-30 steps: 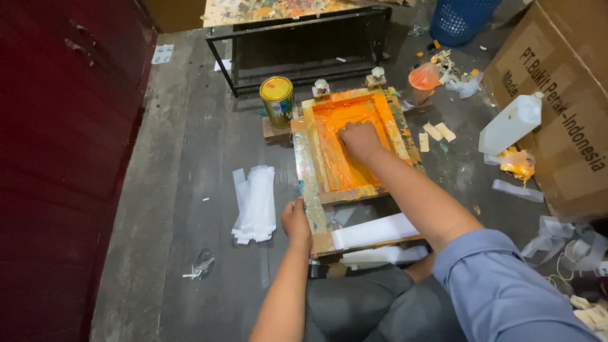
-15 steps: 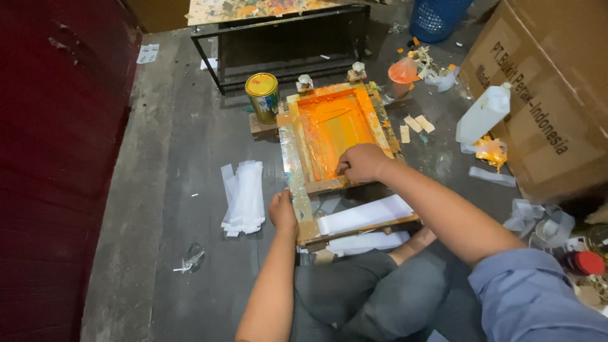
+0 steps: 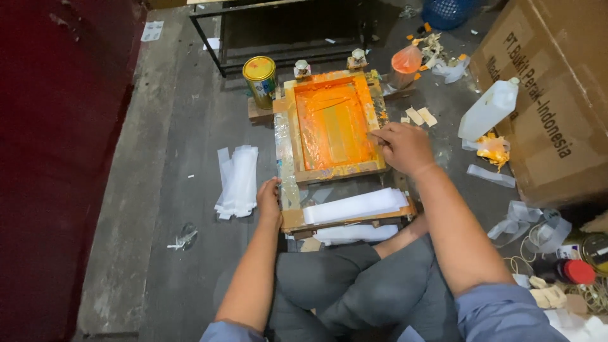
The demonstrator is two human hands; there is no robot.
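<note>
Left hand (image 3: pixel 269 201) clamps the printing frame's (image 3: pixel 288 158) near-left edge; right hand (image 3: pixel 402 147), fingers together, rests at its right edge. Orange ink (image 3: pixel 332 123) could smear onto the white strips (image 3: pixel 354 206) if the frame shifts.

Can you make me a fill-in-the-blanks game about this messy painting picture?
1. The wet ink inside the wooden screen frame is the colour ____.
2. The left hand holds the frame's near ____ corner.
3. The right hand rests on the frame's ____ edge.
4. The pile of white strips lies on the ____, left of the frame.

Missing words: orange; left; right; floor
</note>
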